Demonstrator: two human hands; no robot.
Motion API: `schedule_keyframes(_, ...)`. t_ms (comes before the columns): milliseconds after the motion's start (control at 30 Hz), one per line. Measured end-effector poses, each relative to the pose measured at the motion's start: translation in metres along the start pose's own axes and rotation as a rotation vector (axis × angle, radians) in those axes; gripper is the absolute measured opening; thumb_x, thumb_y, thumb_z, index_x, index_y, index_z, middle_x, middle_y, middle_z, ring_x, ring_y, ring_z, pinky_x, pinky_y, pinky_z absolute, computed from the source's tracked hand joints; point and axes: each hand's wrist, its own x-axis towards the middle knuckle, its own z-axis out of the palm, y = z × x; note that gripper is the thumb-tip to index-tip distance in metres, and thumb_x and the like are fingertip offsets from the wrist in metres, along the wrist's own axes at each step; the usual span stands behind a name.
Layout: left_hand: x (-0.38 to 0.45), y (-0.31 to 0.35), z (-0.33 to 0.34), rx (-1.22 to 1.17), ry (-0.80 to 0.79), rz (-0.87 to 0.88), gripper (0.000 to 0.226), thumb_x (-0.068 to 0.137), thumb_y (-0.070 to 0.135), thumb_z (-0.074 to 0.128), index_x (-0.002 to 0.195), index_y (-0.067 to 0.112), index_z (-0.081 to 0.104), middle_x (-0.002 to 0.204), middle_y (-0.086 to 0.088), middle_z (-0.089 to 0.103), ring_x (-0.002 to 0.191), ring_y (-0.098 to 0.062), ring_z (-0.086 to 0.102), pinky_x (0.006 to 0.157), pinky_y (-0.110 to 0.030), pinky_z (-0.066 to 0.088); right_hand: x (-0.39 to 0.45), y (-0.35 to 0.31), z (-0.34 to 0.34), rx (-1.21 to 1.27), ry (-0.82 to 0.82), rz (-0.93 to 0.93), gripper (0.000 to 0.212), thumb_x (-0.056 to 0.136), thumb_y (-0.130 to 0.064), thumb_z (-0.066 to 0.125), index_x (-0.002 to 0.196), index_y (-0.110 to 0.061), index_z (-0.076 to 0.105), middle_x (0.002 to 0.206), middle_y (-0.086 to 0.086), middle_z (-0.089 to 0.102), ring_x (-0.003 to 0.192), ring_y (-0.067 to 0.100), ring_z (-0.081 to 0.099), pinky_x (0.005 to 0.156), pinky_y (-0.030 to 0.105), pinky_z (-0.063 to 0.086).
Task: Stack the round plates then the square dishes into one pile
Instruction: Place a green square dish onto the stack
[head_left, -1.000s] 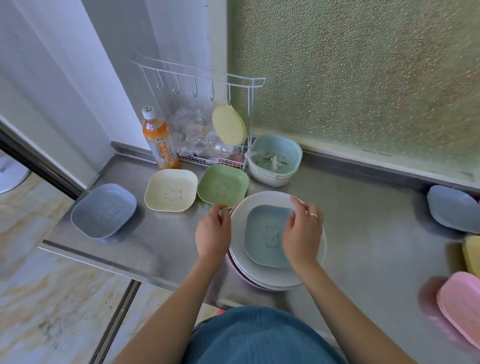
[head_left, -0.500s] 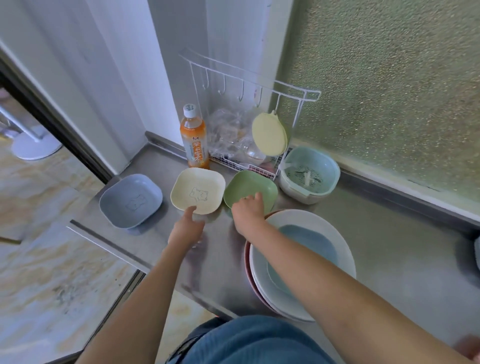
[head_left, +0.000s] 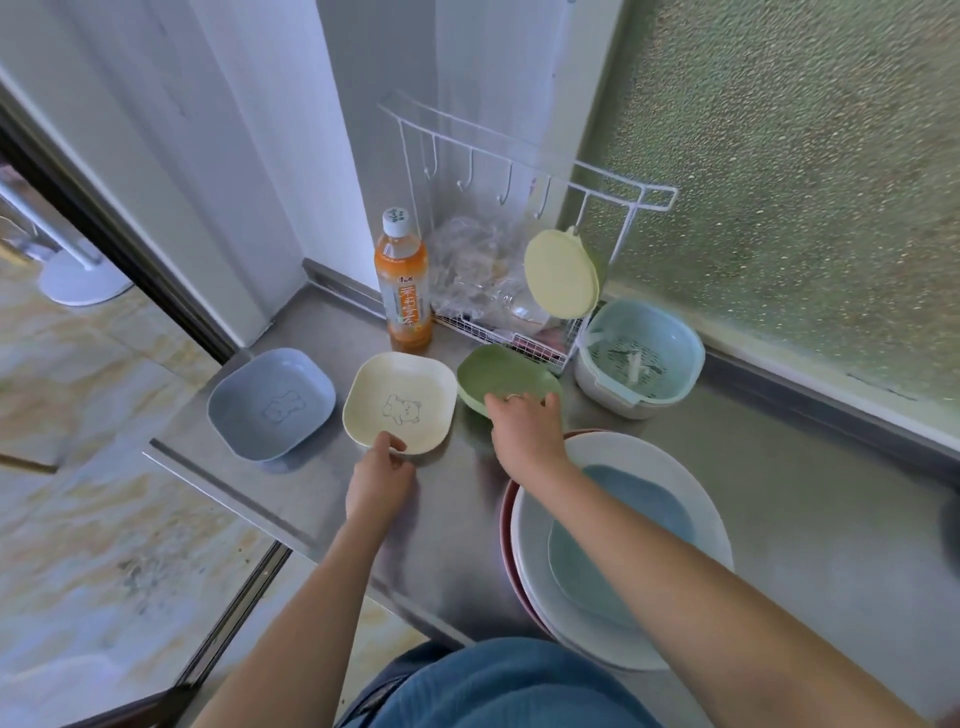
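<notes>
A pile of round plates (head_left: 540, 551), white on top with a red rim below, sits on the steel counter at the right. A blue-green square dish (head_left: 639, 499) lies in it, partly hidden by my right forearm. My right hand (head_left: 524, 426) grips the near edge of the green square dish (head_left: 501, 374), which is tilted up off the counter. My left hand (head_left: 379, 478) pinches the near rim of the cream square dish (head_left: 400, 397) with a bear drawing. A grey-blue square dish (head_left: 270, 402) lies flat at the far left.
An orange drink bottle (head_left: 402, 283) stands behind the dishes. A white wire rack (head_left: 519, 218) holds plastic bags and a hanging yellow lid (head_left: 561, 273). A pale bowl with a strainer (head_left: 639, 356) sits at the right. The counter edge (head_left: 228, 499) drops to the floor at left.
Both hands left the pile and reached forward. My right hand took hold of the green dish and tilted it up. My left hand closed on the cream dish's rim.
</notes>
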Motion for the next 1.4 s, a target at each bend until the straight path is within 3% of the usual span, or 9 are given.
schedule_keyframes(133, -0.008, 0.0, 0.004, 0.156, 0.123, 0.061, 0.026, 0.089, 0.017, 0.044, 0.114, 0.022, 0.047, 0.089, -0.007, 0.06, 0.077, -0.031, 0.057, 0.064, -0.033, 0.043, -0.019, 0.017, -0.017, 0.197, 0.18, 0.017, 0.025, 0.085, -0.004, 0.043, 0.1, -0.018, 0.057, 0.091, 0.002, 0.063, 0.095, 0.026, 0.051, 0.075, 0.037, 0.026)
schedule_keyframes(300, -0.018, 0.005, 0.007, 0.337, 0.166, 0.144, 0.016, 0.092, 0.017, 0.041, 0.101, 0.017, 0.054, 0.096, -0.008, 0.064, 0.081, -0.03, 0.057, 0.064, -0.031, 0.04, -0.075, 0.054, -0.03, 0.394, 0.488, 0.14, 0.028, 0.08, -0.001, 0.054, 0.1, -0.018, 0.066, 0.083, -0.001, 0.068, 0.083, 0.028, 0.057, 0.07, 0.033, 0.03)
schedule_keyframes(400, -0.025, 0.011, 0.012, 0.487, 0.173, 0.28, 0.015, 0.09, 0.011, 0.043, 0.096, 0.013, 0.057, 0.099, -0.008, 0.061, 0.089, -0.029, 0.056, 0.065, -0.033, 0.04, -0.117, 0.075, -0.026, 0.397, 0.567, 0.256, 0.029, 0.078, -0.004, 0.052, 0.096, -0.019, 0.068, 0.081, -0.002, 0.068, 0.081, 0.029, 0.059, 0.07, 0.034, 0.033)
schedule_keyframes(533, -0.04, 0.021, 0.025, 0.53, 0.247, 0.421, 0.014, 0.087, 0.006, 0.048, 0.098, 0.01, 0.055, 0.103, -0.012, 0.055, 0.097, -0.032, 0.05, 0.071, -0.036, 0.035, -0.179, 0.082, -0.009, 0.308, 0.582, 0.268, 0.035, 0.075, -0.011, 0.04, 0.092, -0.022, 0.069, 0.082, -0.005, 0.066, 0.086, 0.023, 0.055, 0.071, 0.03, 0.03)
schedule_keyframes(733, -0.055, 0.041, 0.038, 0.452, 0.316, 0.495, 0.014, 0.088, 0.008, 0.05, 0.101, 0.004, 0.056, 0.104, -0.019, 0.054, 0.099, -0.038, 0.049, 0.079, -0.046, 0.039, -0.228, 0.072, 0.019, 0.228, 0.507, 0.222, 0.041, 0.073, -0.01, 0.04, 0.089, -0.027, 0.073, 0.082, -0.008, 0.065, 0.089, 0.012, 0.045, 0.072, 0.023, 0.018)
schedule_keyframes(1000, -0.079, 0.062, 0.049, 0.173, 0.356, 0.553, 0.016, 0.093, 0.012, 0.046, 0.096, 0.001, 0.057, 0.106, -0.021, 0.059, 0.103, -0.04, 0.048, 0.086, -0.047, 0.036, -0.233, 0.064, 0.038, 0.242, 0.231, 0.152, 0.04, 0.081, -0.023, 0.039, 0.107, -0.038, 0.066, 0.09, -0.013, 0.064, 0.088, 0.007, 0.04, 0.076, 0.024, 0.028)
schedule_keyframes(1167, -0.097, 0.074, 0.047, 0.047, 0.345, 0.679, 0.012, 0.091, 0.005, 0.043, 0.091, -0.001, 0.054, 0.093, -0.019, 0.06, 0.09, -0.037, 0.049, 0.076, -0.041, 0.036, -0.227, 0.061, 0.015, 0.551, 0.257, 0.27, 0.046, 0.086, -0.049, 0.03, 0.123, -0.04, 0.056, 0.108, -0.017, 0.058, 0.104, 0.002, 0.043, 0.087, 0.025, 0.029)
schedule_keyframes(1300, -0.11, 0.081, 0.054, 0.117, 0.328, 0.862, 0.009, 0.083, -0.006, 0.052, 0.084, 0.004, 0.054, 0.077, -0.014, 0.057, 0.074, -0.034, 0.051, 0.064, -0.035, 0.032, -0.204, 0.063, -0.009, 0.912, 0.46, 0.404, 0.033, 0.093, -0.039, 0.043, 0.124, -0.033, 0.056, 0.09, -0.015, 0.056, 0.085, 0.007, 0.052, 0.079, 0.014, 0.039)
schedule_keyframes(1400, -0.121, 0.085, 0.063, 0.246, 0.328, 1.03, 0.021, 0.071, -0.006, 0.059, 0.08, 0.011, 0.05, 0.07, -0.008, 0.055, 0.066, -0.031, 0.052, 0.056, -0.035, 0.037, -0.183, 0.066, -0.027, 1.054, 0.428, 0.545, 0.031, 0.095, -0.032, 0.046, 0.126, -0.029, 0.052, 0.084, -0.013, 0.054, 0.073, 0.004, 0.052, 0.066, 0.008, 0.039)
